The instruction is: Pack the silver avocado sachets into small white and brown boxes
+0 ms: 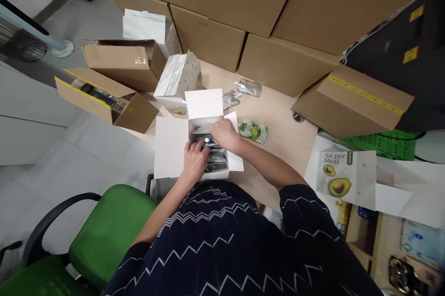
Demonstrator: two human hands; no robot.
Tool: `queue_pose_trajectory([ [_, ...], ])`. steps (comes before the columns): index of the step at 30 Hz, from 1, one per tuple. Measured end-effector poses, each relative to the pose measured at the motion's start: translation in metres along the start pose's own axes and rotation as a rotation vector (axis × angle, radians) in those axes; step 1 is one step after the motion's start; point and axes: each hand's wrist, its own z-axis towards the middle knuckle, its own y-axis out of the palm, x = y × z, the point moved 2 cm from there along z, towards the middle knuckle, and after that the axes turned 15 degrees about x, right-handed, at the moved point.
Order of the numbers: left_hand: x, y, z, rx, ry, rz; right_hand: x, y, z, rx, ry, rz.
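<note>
Resting in white box (170, 148) | left hand (194, 160) flat on pouches (218, 160) | right hand (225, 133) grip unclear

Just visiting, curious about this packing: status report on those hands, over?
Left hand, right hand both in open white box, on silver pouches; grip unclear. Green pouch on table beside box, not in the way.

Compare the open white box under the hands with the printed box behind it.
The open box has its flaps spread and holds silver pouches; the printed box looks shut. The open box sits flat; the printed box lies tilted. Both are white cardboard.
</note>
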Motion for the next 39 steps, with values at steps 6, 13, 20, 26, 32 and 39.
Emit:
queue_pose_trajectory([
  [6,-0.003,0.003,0.007,0.038,-0.018,-0.005,0.015,-0.004,-0.013,0.117,-0.016,0.221],
  [13,-0.002,0.003,-0.003,0.058,0.011,0.002,0.130,0.031,-0.045,0.557,0.693,0.496],
  [20,-0.001,0.006,-0.003,0.057,0.005,0.002,0.108,0.119,-0.060,0.007,0.757,0.169],
  [26,-0.001,0.004,-0.004,0.066,0.024,0.067,0.095,0.117,-0.063,0.071,0.622,0.164],
  [32,0.000,0.003,-0.003,0.044,0.028,0.049,0.147,0.071,-0.093,0.414,0.884,0.337],
  [39,0.001,0.003,-0.001,0.025,0.001,-0.007,0.143,-0.050,-0.120,1.034,0.431,0.946],
])
